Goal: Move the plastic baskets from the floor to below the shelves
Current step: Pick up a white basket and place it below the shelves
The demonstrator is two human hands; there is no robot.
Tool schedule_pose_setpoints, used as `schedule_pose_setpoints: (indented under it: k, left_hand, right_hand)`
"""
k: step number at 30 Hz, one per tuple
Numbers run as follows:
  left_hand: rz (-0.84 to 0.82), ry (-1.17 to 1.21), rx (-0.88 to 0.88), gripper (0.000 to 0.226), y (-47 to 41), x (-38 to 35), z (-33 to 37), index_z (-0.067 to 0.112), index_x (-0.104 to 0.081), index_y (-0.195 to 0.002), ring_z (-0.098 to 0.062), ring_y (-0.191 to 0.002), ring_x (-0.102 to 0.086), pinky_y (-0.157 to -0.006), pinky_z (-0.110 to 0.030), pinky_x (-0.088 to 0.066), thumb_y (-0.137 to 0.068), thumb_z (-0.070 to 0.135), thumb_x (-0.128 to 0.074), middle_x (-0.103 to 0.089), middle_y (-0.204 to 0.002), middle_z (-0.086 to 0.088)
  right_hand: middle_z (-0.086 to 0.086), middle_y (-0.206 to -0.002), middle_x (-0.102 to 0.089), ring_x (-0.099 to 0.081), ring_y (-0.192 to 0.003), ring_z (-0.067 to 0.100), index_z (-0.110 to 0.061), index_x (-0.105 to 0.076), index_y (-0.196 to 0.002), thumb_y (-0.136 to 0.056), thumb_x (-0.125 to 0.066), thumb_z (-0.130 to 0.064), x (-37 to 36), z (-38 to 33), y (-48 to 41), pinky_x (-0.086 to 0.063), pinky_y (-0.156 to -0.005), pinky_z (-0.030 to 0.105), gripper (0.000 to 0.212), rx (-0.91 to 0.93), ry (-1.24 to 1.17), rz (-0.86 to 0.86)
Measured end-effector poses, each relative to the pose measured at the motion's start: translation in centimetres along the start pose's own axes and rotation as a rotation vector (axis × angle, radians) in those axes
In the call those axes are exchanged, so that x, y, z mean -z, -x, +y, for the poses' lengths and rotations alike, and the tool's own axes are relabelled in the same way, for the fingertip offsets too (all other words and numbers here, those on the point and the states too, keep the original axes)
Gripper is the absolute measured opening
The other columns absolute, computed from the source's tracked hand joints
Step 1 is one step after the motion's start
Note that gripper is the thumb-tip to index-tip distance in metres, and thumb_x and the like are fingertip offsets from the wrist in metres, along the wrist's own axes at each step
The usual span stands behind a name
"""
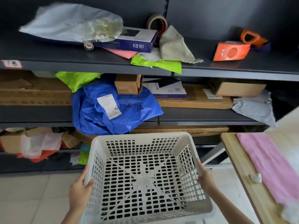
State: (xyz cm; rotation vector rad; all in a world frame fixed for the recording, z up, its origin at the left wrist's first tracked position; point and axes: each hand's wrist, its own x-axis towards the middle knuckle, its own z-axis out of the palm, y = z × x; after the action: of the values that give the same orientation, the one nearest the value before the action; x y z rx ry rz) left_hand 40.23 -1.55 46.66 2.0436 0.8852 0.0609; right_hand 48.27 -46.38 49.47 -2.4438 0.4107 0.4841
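Note:
An empty white plastic basket [142,138] with perforated walls and floor is held up in front of the dark shelves [97,66], above the tiled floor. My left hand [80,191] grips its left rim, fingers curled over the edge. On the opposite side my right hand [205,177] clasps the right rim. The basket's far edge is near the lower shelf levels. No other basket is in view.
The shelves hold parcels: a blue bag [113,107], cardboard boxes [236,88], a KB161 box [137,41], green bags, tape. A wooden table [242,175] with a pink cloth [267,162] stands close on the right. Pale floor tiles [32,199] lie at lower left.

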Motion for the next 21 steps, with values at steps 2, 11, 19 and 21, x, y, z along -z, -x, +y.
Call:
schedule_pose_setpoints:
  k: [2, 11, 19, 21]
  left_hand:
    - [-0.017, 0.012, 0.029, 0.064, 0.1, 0.3, 0.3, 0.031, -0.045, -0.138, -0.026, -0.062, -0.069, -0.054, -0.038, -0.057, -0.082, 0.007, -0.067, -0.074, -0.093, -0.012]
    - [-0.137, -0.254, 0.018, 0.068, 0.8, 2.0, 2.8, 0.039, -0.036, -0.141, -0.03, -0.079, -0.067, -0.063, -0.037, -0.051, -0.082, 0.014, -0.059, -0.065, -0.113, -0.011]
    - [-0.188, -0.326, -0.065, 0.06, 1.5, 3.4, 5.7, 0.025, -0.048, -0.137, -0.03, -0.109, -0.059, -0.078, -0.036, -0.048, -0.081, 0.006, -0.054, -0.054, -0.134, -0.013]
    - [-0.192, -0.35, -0.089, 0.059, 1.9, 3.8, 6.4, 0.027, -0.048, -0.136, -0.027, -0.107, -0.06, -0.082, -0.039, -0.051, -0.081, 0.008, -0.054, -0.057, -0.131, -0.01]
  right_hand:
    - [0.023, -0.133, -0.05, -0.055, -0.06, 0.014, -0.042, 0.0, -0.143, -0.085, -0.044, 0.014, 0.1, -0.2, 0.2, -0.051, -0.051, 0.026, 0.092, -0.01, 0.025, -0.026]
    - [0.019, -0.123, -0.058, -0.054, -0.065, 0.007, -0.034, -0.002, -0.148, -0.09, -0.044, 0.002, 2.2, -2.1, 1.8, -0.052, -0.053, 0.021, 0.079, -0.014, 0.225, -0.09]
    - [0.004, -0.091, -0.064, -0.06, -0.062, 0.015, -0.033, -0.019, -0.146, -0.088, -0.042, -0.006, 3.9, -4.3, 2.9, -0.042, -0.043, 0.024, 0.069, -0.016, 0.39, 0.025]
    - [0.005, -0.107, -0.065, -0.063, -0.076, 0.019, -0.033, -0.026, -0.144, -0.088, -0.043, -0.009, 4.5, -5.5, 3.7, -0.045, -0.052, 0.027, 0.064, -0.007, 0.405, 0.016]
